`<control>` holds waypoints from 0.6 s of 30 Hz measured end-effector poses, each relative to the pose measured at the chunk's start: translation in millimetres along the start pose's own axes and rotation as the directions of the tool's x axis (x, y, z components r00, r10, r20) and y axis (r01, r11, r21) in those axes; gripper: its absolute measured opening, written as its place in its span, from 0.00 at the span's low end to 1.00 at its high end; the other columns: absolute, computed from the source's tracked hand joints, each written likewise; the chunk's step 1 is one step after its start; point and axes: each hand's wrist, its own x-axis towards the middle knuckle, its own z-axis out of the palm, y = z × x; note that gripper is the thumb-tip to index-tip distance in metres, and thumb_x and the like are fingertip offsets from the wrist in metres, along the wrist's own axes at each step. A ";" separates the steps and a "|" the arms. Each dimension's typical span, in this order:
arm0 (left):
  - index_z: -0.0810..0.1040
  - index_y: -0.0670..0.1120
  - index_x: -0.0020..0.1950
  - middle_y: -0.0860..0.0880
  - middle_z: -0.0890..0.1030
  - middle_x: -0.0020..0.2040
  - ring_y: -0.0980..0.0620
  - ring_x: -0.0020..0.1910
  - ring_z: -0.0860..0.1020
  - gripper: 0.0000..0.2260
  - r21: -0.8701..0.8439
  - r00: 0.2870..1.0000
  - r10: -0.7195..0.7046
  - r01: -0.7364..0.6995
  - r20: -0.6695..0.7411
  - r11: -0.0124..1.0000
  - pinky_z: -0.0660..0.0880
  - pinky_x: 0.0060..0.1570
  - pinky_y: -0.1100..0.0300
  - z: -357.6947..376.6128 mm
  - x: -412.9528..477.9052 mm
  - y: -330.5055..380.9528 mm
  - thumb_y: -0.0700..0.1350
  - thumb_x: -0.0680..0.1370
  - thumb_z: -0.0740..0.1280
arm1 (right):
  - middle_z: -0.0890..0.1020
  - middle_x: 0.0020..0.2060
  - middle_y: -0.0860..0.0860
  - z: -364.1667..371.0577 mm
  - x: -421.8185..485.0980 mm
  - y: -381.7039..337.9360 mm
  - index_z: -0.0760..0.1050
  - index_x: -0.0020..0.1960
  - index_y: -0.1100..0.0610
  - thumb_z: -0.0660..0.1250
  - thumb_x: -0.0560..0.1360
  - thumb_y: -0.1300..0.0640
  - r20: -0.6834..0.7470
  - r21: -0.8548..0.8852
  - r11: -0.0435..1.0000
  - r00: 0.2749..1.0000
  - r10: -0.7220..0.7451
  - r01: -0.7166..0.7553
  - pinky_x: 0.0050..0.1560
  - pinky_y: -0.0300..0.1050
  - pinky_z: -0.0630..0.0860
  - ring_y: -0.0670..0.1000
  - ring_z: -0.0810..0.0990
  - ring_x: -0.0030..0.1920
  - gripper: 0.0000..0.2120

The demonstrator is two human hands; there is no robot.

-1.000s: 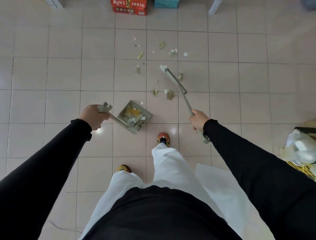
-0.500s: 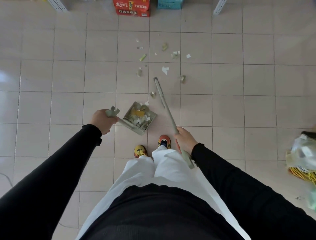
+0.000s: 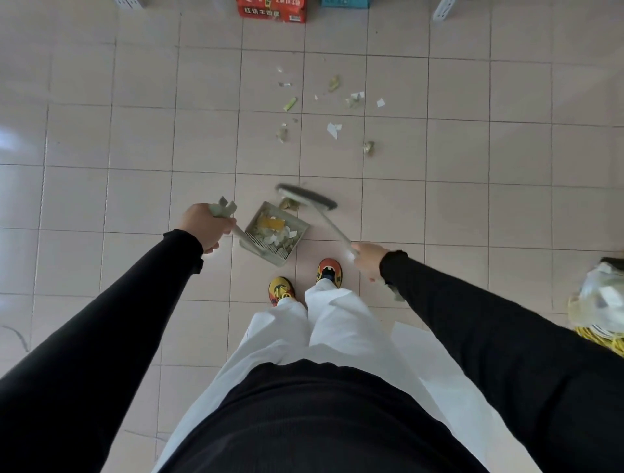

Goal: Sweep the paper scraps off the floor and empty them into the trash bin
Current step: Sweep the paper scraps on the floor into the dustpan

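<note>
My left hand point(image 3: 205, 225) grips the handle of a grey-green dustpan point(image 3: 275, 234) that rests on the tiled floor just ahead of my feet, holding several paper scraps. My right hand point(image 3: 369, 258) grips the broom handle; the broom head point(image 3: 308, 196) lies at the pan's far lip, against a crumpled scrap. Several white and greenish paper scraps point(image 3: 334, 129) lie scattered on the tiles farther ahead.
A red carton point(image 3: 271, 11) and a blue box point(image 3: 344, 3) stand at the far edge. A bulging plastic bag over yellow cable point(image 3: 602, 305) sits at the right. My shoes point(image 3: 282, 290) stand just behind the dustpan. A white sheet point(image 3: 435, 364) lies by my right leg.
The broom head swept back from the scattered scraps to the dustpan's mouth, and my right hand swung out to the right. The dustpan stayed in place.
</note>
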 end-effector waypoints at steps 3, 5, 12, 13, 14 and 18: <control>0.80 0.44 0.50 0.41 0.84 0.48 0.49 0.27 0.71 0.06 0.000 1.000 0.002 -0.002 0.003 1.000 0.70 0.30 0.59 -0.3 -0.4 -2.8 0.45 0.76 0.69 | 0.73 0.40 0.54 6.5 -32.5 30.5 0.65 0.73 0.56 0.53 0.79 0.62 0.037 0.087 0.995 0.998 -0.057 0.054 0.24 0.38 0.69 0.52 0.71 0.29 0.23; 0.80 0.43 0.50 0.40 0.84 0.47 0.48 0.27 0.71 0.06 0.005 1.000 0.002 -0.002 0.003 1.000 0.70 0.30 0.59 -0.3 -0.2 -4.8 0.44 0.76 0.69 | 0.71 0.38 0.52 7.7 -50.8 47.6 0.66 0.73 0.53 0.54 0.79 0.60 0.045 0.131 0.990 0.997 -0.060 0.054 0.23 0.39 0.67 0.50 0.68 0.28 0.23; 0.80 0.45 0.47 0.42 0.83 0.44 0.48 0.27 0.71 0.03 0.010 1.000 -0.008 0.008 0.012 1.000 0.70 0.30 0.58 -0.3 -2.5 -6.5 0.44 0.75 0.68 | 0.75 0.47 0.52 4.9 -26.3 24.0 0.61 0.76 0.50 0.53 0.80 0.59 -0.106 0.039 0.996 0.992 -0.070 0.074 0.34 0.41 0.71 0.53 0.75 0.39 0.24; 0.80 0.45 0.47 0.43 0.82 0.44 0.48 0.27 0.71 0.04 0.017 1.000 -0.006 0.006 0.014 1.000 0.70 0.30 0.58 0.2 -2.9 -7.1 0.44 0.75 0.68 | 0.74 0.48 0.53 5.1 -17.8 17.3 0.61 0.76 0.52 0.54 0.80 0.59 -0.105 0.019 0.998 0.992 -0.065 0.067 0.37 0.42 0.71 0.55 0.74 0.42 0.24; 0.80 0.45 0.48 0.43 0.82 0.43 0.48 0.27 0.71 0.05 0.021 1.000 -0.008 0.007 0.015 1.000 0.70 0.30 0.58 0.9 -3.3 -7.9 0.44 0.75 0.68 | 0.73 0.49 0.54 6.6 -11.0 11.8 0.62 0.76 0.54 0.54 0.80 0.60 -0.092 0.003 0.998 0.994 -0.056 0.056 0.37 0.42 0.70 0.55 0.73 0.44 0.24; 0.81 0.44 0.49 0.43 0.80 0.41 0.48 0.26 0.71 0.06 0.022 1.000 -0.012 0.012 0.011 1.000 0.70 0.29 0.59 3.0 -3.9 -11.8 0.43 0.74 0.68 | 0.78 0.52 0.59 20.2 -12.0 6.5 0.64 0.74 0.59 0.54 0.80 0.63 0.049 -0.044 0.998 0.998 -0.049 0.051 0.34 0.42 0.72 0.56 0.76 0.38 0.22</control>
